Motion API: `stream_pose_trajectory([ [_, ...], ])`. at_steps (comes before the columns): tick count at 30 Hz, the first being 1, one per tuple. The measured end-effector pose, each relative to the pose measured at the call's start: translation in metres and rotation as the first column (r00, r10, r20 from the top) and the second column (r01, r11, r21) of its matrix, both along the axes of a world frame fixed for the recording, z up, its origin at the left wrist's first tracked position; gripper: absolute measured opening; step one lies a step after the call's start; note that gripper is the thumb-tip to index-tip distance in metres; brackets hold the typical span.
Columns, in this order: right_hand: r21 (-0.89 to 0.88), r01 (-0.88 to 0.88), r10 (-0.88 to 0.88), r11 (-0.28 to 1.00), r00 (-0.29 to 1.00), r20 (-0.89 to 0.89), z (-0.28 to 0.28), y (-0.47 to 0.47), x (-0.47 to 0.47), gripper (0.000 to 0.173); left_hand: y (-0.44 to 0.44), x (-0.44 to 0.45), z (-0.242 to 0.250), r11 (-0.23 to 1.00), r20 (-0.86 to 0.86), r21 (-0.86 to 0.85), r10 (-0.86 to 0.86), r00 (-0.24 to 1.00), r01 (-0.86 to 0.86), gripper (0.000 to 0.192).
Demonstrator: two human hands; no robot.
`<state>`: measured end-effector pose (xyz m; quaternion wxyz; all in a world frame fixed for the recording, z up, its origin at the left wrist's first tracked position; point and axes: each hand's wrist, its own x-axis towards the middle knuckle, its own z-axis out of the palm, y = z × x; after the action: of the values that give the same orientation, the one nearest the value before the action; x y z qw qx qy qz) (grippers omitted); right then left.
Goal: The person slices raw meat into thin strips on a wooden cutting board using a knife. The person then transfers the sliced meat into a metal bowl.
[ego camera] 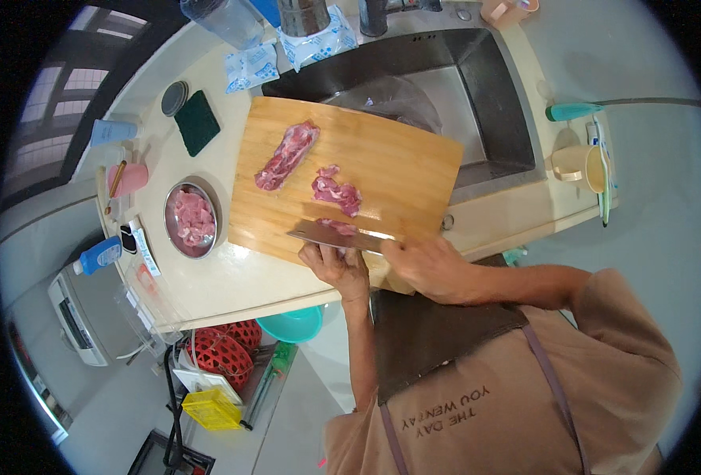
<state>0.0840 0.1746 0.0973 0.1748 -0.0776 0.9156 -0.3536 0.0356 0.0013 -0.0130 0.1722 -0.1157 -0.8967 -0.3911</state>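
A wooden cutting board (386, 160) lies on the counter and reaches over the sink's near left part. My right hand (430, 267) grips the handle of a kitchen knife (356, 240), whose wide blade points left above the board's near edge. Close below the blade, my left hand (335, 267) has its fingers bent at the board's edge; a bit of meat seems to be under them, mostly hidden. A small strip of raw meat (337, 226) shows just beyond the blade. Farther up the board lie a middle piece of meat (337, 191) and a longer piece (288, 155).
Left of the board stands a metal bowl (174, 237) of cut meat. Beyond it are a dark green scouring pad (197, 123) and a round lid (175, 98). A steel sink (511, 130) holds a clear plastic bag or cover. A beige mug (579, 167) stands at the right.
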Motion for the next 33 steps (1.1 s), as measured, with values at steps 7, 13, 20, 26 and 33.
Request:
stream_pose_trajectory([
  [7, 0.031, -0.064, 0.062, 0.997, 0.996, 0.063, 0.004, -0.008, -0.013, 0.022, -0.004, 0.004, 0.0, 1.0, 0.054, 0.0, 0.023, 0.998, -0.023, 0.036],
  [13, 0.054, -0.011, 0.003, 0.998, 0.987, 0.159, -0.006, -0.003, 0.004, 0.025, 0.0, 0.004, 0.003, 1.0, 0.023, -0.026, -0.015, 1.0, 0.016, 0.034],
  [20, 0.006, -0.035, 0.035, 0.999, 0.982, -0.187, -0.015, -0.003, 0.003, 0.041, 0.003, 0.0, 0.003, 0.998, 0.06, 0.048, 0.03, 0.998, -0.032, 0.029],
  [26, 0.162, -0.089, 0.1, 0.983, 0.993, -0.066, -0.015, -0.003, 0.006, 0.045, 0.0, 0.006, 0.0, 0.999, 0.075, 0.03, 0.02, 0.997, -0.023, 0.027],
  [33, 0.086, -0.068, 0.068, 0.994, 0.998, -0.002, -0.025, -0.021, -0.009, 0.034, -0.003, 0.003, -0.002, 0.999, 0.012, 0.021, 0.027, 1.0, -0.027, 0.034],
])
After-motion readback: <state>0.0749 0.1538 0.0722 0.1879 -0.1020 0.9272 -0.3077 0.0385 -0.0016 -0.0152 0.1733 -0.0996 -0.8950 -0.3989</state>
